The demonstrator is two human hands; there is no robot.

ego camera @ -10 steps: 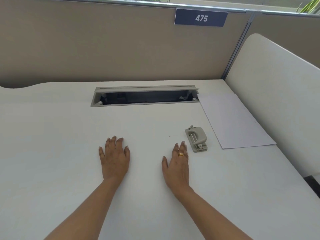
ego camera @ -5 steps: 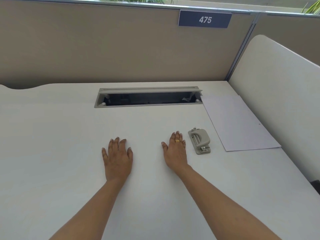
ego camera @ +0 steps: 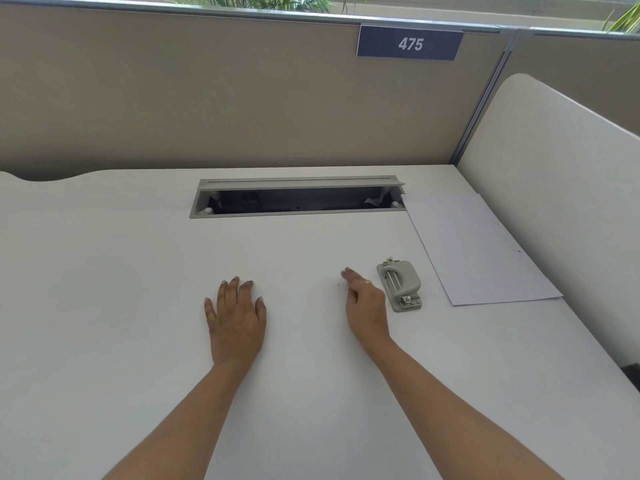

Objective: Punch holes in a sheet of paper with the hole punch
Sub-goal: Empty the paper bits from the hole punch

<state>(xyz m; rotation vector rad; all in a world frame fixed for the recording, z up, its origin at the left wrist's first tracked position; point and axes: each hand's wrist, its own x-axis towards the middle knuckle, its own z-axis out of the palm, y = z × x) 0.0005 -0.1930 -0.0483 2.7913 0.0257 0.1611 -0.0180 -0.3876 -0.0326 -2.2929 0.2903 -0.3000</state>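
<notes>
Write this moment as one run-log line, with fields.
stage: nothing picked up | left hand: flat on desk | right hand: open, beside hole punch | sheet of paper: right of hole punch

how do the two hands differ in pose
The left hand lies flat, palm down, on the white desk; the right hand is tilted on edge. The right hand is close beside the grey hole punch; the left hand is farther off. Both hold nothing.
</notes>
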